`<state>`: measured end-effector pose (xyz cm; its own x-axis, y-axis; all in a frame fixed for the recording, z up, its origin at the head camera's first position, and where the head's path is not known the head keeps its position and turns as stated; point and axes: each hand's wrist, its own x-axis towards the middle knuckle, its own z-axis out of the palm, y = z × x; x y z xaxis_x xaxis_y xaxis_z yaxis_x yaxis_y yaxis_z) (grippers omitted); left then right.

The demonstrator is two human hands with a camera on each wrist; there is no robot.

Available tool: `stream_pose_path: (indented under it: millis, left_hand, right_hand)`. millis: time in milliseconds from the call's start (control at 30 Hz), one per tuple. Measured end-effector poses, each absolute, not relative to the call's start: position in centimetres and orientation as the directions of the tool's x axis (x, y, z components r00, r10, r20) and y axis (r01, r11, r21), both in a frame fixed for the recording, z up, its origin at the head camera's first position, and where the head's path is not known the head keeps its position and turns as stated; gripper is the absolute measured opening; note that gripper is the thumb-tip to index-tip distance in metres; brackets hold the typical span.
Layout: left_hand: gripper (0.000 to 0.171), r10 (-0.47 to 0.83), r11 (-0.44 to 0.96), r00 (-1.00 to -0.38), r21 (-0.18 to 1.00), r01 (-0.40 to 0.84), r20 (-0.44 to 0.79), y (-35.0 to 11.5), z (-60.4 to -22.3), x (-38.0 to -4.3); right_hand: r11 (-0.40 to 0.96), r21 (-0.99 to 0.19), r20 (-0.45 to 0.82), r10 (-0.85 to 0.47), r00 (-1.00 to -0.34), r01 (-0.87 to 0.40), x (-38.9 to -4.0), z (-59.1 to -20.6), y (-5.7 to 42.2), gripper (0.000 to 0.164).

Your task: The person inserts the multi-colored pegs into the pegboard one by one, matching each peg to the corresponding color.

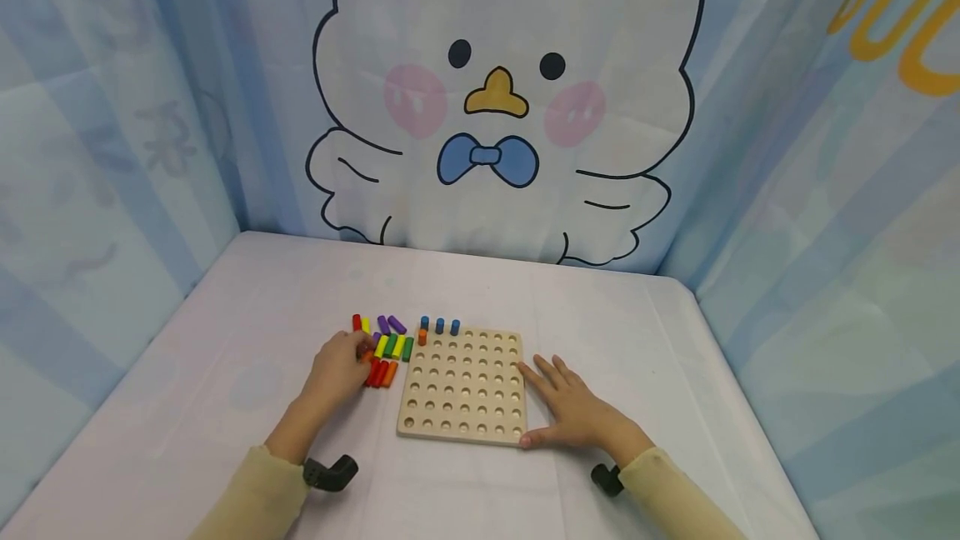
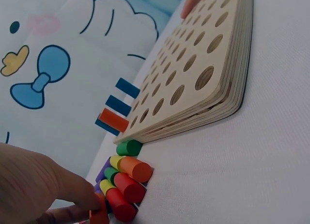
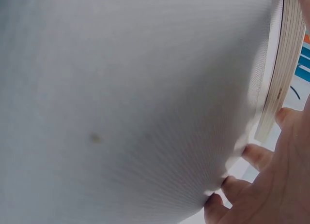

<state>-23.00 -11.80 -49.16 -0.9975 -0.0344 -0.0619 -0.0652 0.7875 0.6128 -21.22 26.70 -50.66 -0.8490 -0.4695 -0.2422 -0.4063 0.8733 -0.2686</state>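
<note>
My left hand (image 1: 339, 367) is at the left end of a pile of coloured pegs, its thumb and fingers pinching an orange peg (image 2: 99, 213). Beside that peg lie red pegs (image 2: 129, 189), with yellow, green and purple ones behind them. To the right of the pile is a square wooden pegboard (image 1: 465, 386) with rows of round holes. Three blue pegs (image 1: 440, 326) stand in its far row, and one orange peg (image 1: 422, 337) stands in front of the leftmost. My right hand (image 1: 576, 411) lies with fingers spread at the board's right edge, thumb at the near corner.
A white cloth covers the table (image 1: 645, 357). Behind it hangs a curtain (image 1: 495, 215) printed with a cartoon bird, and blue-striped curtains stand at both sides. Dark wrist-worn devices (image 1: 331, 473) sit at both sleeve cuffs.
</note>
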Motion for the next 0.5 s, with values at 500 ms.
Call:
stream_pose_path:
  millis: [500]
  left_hand:
    - [0.025,-0.019,0.771,-1.000,0.637,-0.024,-0.014,-10.5,-48.5,-23.5]
  right_hand:
    - [0.866,-0.275,-0.230,-0.482,-0.846,-0.419,-21.2,-50.8,26.8,0.116]
